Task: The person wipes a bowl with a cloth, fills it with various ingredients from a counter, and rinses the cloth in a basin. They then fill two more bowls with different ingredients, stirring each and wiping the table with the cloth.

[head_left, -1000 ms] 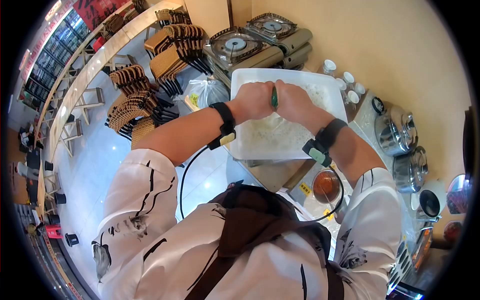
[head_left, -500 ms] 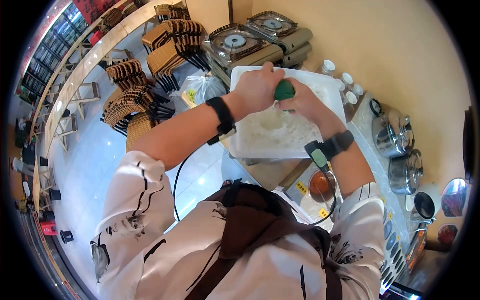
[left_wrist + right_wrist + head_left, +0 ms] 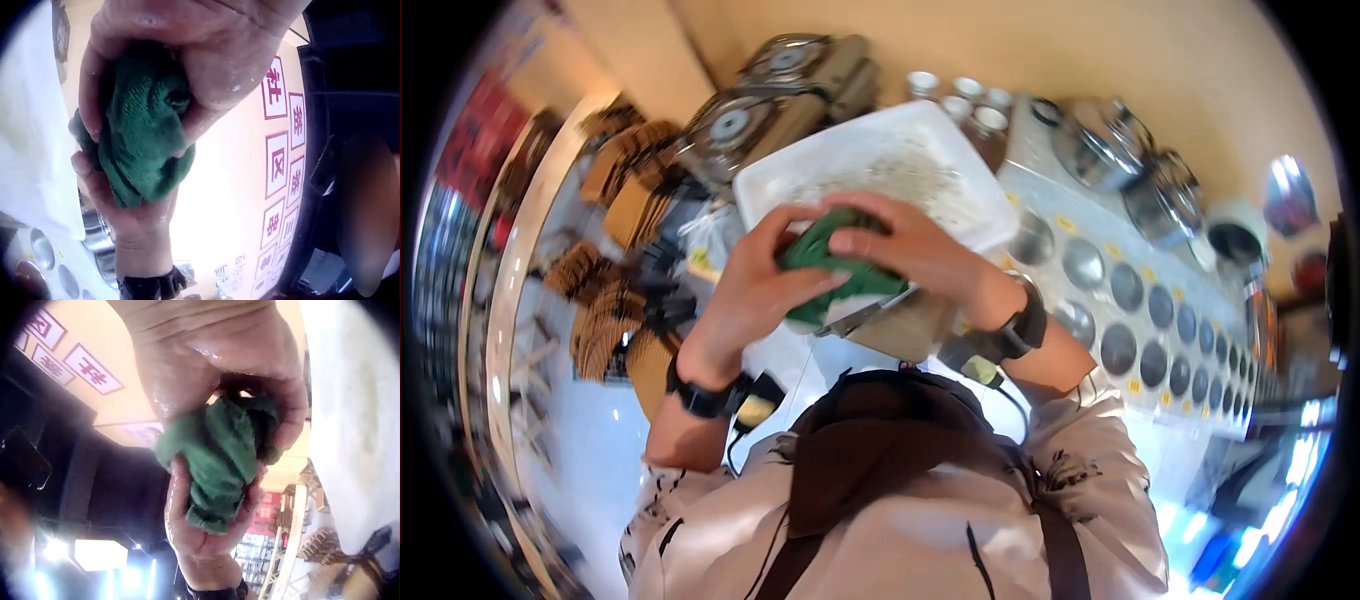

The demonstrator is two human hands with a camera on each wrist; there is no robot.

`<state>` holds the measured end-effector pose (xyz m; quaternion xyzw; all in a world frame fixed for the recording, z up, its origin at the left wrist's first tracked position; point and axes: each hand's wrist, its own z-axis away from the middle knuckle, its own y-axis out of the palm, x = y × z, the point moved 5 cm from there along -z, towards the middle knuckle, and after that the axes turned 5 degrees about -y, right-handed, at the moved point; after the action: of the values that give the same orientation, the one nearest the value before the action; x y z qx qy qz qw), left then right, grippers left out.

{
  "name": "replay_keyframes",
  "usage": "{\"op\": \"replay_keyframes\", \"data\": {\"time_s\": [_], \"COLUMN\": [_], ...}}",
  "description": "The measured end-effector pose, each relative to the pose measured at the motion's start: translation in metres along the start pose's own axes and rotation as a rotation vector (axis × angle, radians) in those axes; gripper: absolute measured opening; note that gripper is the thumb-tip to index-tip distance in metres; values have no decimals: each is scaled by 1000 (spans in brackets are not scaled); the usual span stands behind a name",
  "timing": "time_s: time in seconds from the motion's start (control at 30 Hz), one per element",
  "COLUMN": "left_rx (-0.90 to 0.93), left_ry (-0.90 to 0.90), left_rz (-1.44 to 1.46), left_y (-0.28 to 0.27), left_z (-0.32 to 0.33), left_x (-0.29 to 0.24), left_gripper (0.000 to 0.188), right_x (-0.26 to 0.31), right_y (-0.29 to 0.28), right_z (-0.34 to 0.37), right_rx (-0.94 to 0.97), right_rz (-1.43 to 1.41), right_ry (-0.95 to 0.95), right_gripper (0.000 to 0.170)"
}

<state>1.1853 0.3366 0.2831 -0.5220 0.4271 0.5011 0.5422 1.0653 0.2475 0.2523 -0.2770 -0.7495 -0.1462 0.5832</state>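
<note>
A crumpled green cloth (image 3: 845, 262) is bunched between both hands, over the near edge of the white basin (image 3: 990, 235). My left hand (image 3: 750, 280) grips its left side, fingers and thumb curled round the folds. From the other side my right hand (image 3: 925, 250) holds it too, thumb across the top. Wet skin glistens on both hands in the wrist views. Up close, the green cloth (image 3: 140, 119) looks textured and thickly folded. Cloudy, foamy liquid (image 3: 880, 185) lies in the basin.
Portable gas stoves (image 3: 730, 125) stand behind the basin at left, and white-lidded jars (image 3: 966, 88) at its back right. Rightward runs a counter with several round metal wells (image 3: 1118, 348) and lidded steel pots (image 3: 1100, 140). Stacked wicker chairs (image 3: 605, 325) are at far left.
The hands have come nearer the body with the green cloth, from over the basin's middle to its near edge. The cloth is now looser and more spread. The head view has turned right.
</note>
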Motion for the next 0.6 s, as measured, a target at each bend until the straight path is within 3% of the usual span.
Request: {"op": "replay_keyframes", "data": {"time_s": [0.07, 0.1, 0.2, 0.3, 0.37, 0.4, 0.43, 0.47, 0.5, 0.53, 0.6], "left_rx": [163, 242, 467, 646, 755, 786, 816, 825, 950, 1071, 1160], "left_ry": [-61, -121, -171, -139, -125, -100, -78, -86, -174, -267, -249], "left_rz": [73, 83, -97, -204, -270, -235, -200, -203, -154, -104, -147], "left_y": [15, 21, 49, 83, 106, 119, 130, 139, 152, 163, 180], "left_z": [13, 19, 26, 25, 28, 28, 30, 30, 34, 38, 36], "left_x": [3, 7, 30, 61, 85, 95, 105, 117, 131, 143, 151], "left_gripper": [40, 37, 30, 30, 30, 33, 36, 36, 38, 40, 40], "right_x": [-1, 5, 9, -12, -8, -6, -5, -13, -22, -26, -32], "right_y": [2, 5, 7, 16, 19, 21, 28, 30, 33, 36, 39], "right_z": [34, 55, 110, 165, 196, 212, 225, 243, 262, 279, 312], "right_rx": [37, 55, -43, -148, -351, -443, -455, -582, -701, -800, -898], "right_rz": [77, 148, 326, 321, 613, 625, 621, 399, 171, 67, -37], "right_ry": [19, 264, 352, 329, 86, 85, 93, 251, 402, 429, 460], "right_gripper": [46, 38, 30, 24, 22, 18, 18, 16, 15, 14, 14]}}
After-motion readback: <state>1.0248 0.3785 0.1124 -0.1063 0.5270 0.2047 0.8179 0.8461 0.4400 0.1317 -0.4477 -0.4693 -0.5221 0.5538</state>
